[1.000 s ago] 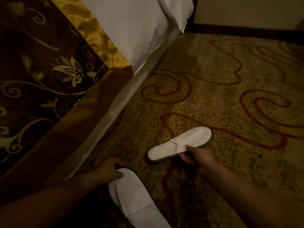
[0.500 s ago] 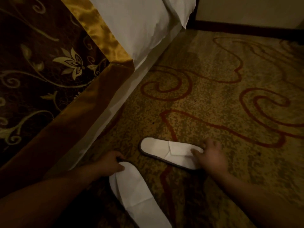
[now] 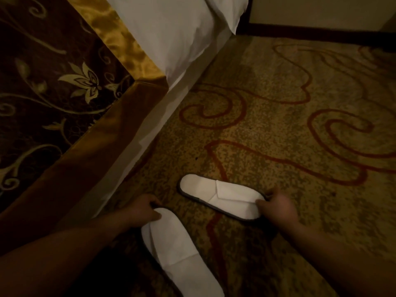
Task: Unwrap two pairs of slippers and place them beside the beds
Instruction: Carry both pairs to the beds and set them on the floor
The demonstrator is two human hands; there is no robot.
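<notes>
Being gripped by left hand point(image 3: 142, 209), near flat white cloth slipper point(image 3: 175, 247), far white slipper point(image 3: 218, 196) being pinched by right hand point(image 3: 276, 207).

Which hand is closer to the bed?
Left. The left hand holds a slipper right beside the bed; the right hand holds the other slipper farther out on the carpet.

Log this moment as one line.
step: setting slippers down | left hand: grips near slipper | right hand: pinches far slipper | both: unwrapped, on carpet beside bed
</notes>
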